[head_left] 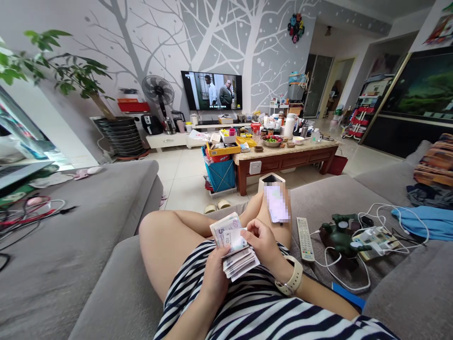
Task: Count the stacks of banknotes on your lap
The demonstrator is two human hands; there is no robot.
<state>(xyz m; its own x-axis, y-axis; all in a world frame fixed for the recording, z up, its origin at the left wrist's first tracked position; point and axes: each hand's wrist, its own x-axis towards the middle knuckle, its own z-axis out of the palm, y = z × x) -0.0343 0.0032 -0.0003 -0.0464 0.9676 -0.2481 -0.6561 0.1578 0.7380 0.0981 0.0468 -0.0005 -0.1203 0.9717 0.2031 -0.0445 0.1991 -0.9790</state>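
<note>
A thick stack of banknotes (241, 262), folded over at the middle, rests above my lap in my left hand (215, 271). The thumb of that hand presses on the notes, and its other fingers are hidden beneath them. My right hand (261, 241), with a pale watch (292, 278) on the wrist, pinches the edge of the top note between thumb and fingers. The upper notes (226, 229) stand up away from me and show a printed 5. A phone (276, 203) with a blurred screen lies on my leg, beyond the right hand.
On the grey sofa (329, 193) to my right lie a remote control (305, 239), a dark green figurine (341, 236) and white cables. A cluttered coffee table (283, 157) stands ahead, beside a blue bin (220, 175). Slippers (216, 206) sit on the floor.
</note>
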